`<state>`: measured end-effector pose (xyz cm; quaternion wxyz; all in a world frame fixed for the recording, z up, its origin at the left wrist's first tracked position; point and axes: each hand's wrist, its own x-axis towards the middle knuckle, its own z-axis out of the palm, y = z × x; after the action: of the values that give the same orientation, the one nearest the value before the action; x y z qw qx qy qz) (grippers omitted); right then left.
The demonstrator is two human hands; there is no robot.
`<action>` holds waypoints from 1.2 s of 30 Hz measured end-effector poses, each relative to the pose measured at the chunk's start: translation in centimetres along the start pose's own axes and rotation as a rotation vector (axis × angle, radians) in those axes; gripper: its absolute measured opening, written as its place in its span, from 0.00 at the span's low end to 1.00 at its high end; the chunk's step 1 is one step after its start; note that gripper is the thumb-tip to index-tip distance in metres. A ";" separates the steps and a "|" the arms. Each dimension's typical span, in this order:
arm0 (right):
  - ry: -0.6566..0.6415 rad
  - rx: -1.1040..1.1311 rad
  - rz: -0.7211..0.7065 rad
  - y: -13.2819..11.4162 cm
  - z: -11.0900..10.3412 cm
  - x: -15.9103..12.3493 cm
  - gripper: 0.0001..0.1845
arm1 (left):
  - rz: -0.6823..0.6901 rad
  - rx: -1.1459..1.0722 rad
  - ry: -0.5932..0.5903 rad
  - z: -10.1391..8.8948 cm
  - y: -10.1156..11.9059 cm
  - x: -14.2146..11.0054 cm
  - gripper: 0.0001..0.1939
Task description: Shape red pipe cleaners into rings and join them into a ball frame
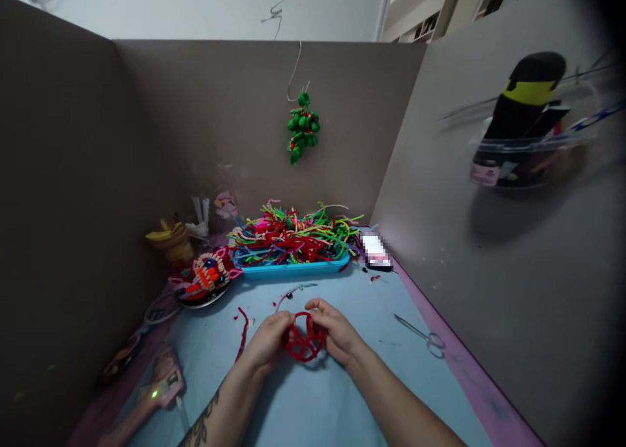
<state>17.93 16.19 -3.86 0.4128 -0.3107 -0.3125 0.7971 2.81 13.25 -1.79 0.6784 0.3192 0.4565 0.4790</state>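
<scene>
Both my hands hold a red ring-shaped piece [304,354] bent from fuzzy pipe cleaner, with strands crossing inside it, just above the blue work surface. My left hand [268,340] pinches its left edge between thumb and fingers. On the opposite edge, my right hand [337,329] grips with thumb and fingers, the index finger reaching over the top. A loose red pipe cleaner [243,333] lies left of my left hand. Beyond the hands are a small black bead [289,295] and thin coloured scraps.
A blue tray [293,271] heaped with coloured pipe cleaners stands at the back. Scissors [423,336] lie at right, below a phone [375,251]. At left are a hot glue gun [163,382] with a lit green light and a decorated mask-like piece [208,277]. Grey partitions enclose three sides.
</scene>
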 end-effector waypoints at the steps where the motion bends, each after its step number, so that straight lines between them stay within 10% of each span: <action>1: -0.001 -0.002 0.016 0.0 0.0 0.0 0.18 | -0.006 0.003 -0.004 0.0 0.0 0.0 0.14; 22: -0.139 -0.259 0.115 0.5 0.0 -0.2 0.20 | -0.033 0.157 -0.135 -0.3 -0.8 -0.3 0.20; 36: -0.110 -0.098 0.074 0.5 1.2 -0.6 0.07 | -0.024 -0.135 -0.199 -0.2 -0.8 -0.1 0.15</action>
<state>17.10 15.11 -3.39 0.3496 -0.2976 -0.3616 0.8115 2.93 12.88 -2.53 0.7462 0.3131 0.3574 0.4663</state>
